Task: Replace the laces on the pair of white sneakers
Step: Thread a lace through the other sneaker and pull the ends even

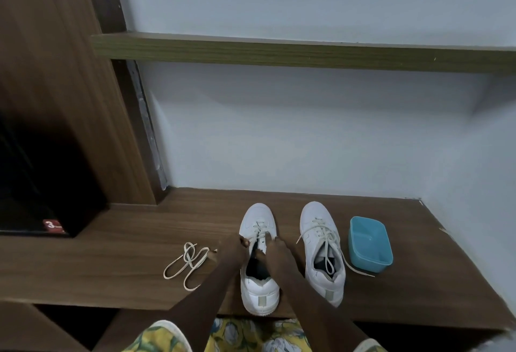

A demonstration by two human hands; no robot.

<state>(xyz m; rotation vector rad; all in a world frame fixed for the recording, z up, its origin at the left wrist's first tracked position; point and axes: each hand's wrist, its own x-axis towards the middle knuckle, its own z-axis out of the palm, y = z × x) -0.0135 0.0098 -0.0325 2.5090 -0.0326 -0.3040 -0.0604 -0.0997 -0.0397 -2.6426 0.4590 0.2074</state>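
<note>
Left hand [236, 250]: fingers curled, pinching the lace [258, 230] at the left side of the left sneaker's [259, 293] eyelets.
Right hand [276, 252]: fingers curled, gripping the same lace at the right side of the eyelets, over the shoe's opening.
Left sneaker: white, upright near the front edge of the worktop [125, 256], toe toward the wall, laced only near the toe.
Right sneaker [315, 220]: white, just beside the first on its right, loosely laced; one lace end trails over the worktop toward the blue tub [368, 240].
Loose lace [185, 265]: cream, lying in loops on the worktop left of the left forearm.
Blue tub: just right of the right sneaker, near the worktop's right edge.
Shelf [307, 54]: on the wall, above the worktop.
</note>
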